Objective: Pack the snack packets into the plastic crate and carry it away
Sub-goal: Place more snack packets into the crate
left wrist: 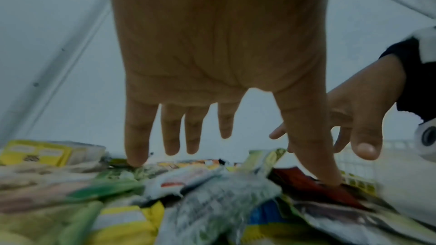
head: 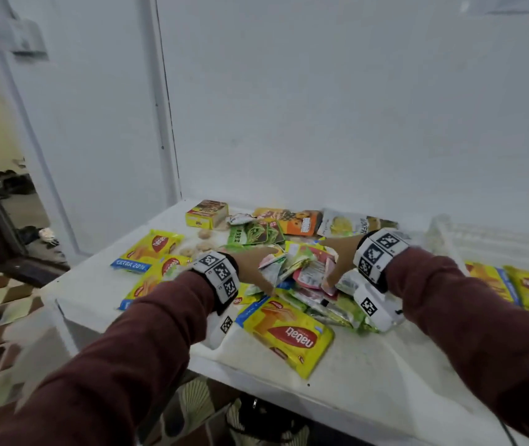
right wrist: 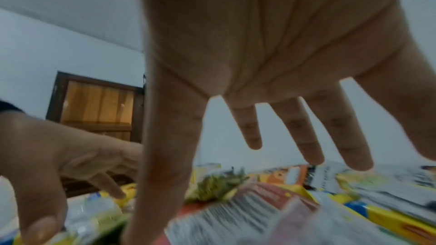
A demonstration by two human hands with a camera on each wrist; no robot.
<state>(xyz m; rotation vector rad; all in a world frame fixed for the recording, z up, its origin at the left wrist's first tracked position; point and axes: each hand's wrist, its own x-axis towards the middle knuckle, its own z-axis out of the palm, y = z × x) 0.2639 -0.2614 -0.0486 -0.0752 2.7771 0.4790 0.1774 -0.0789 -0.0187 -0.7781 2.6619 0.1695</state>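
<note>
Packets (head: pixel 301 272) lie heaped mid-table (head: pixel 369 375), left of the crate (head: pixel 482 239). Left hand (head: pixel 253 268) and right hand (head: pixel 340 255) flank the heap, fingers spread and straight, holding nothing. Gathering looks to be starting; next, close both hands inward and scoop.

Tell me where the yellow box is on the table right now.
In the head view the yellow box stands at the table's far left corner by the wall, left of the green packet and beyond both hands.
</note>
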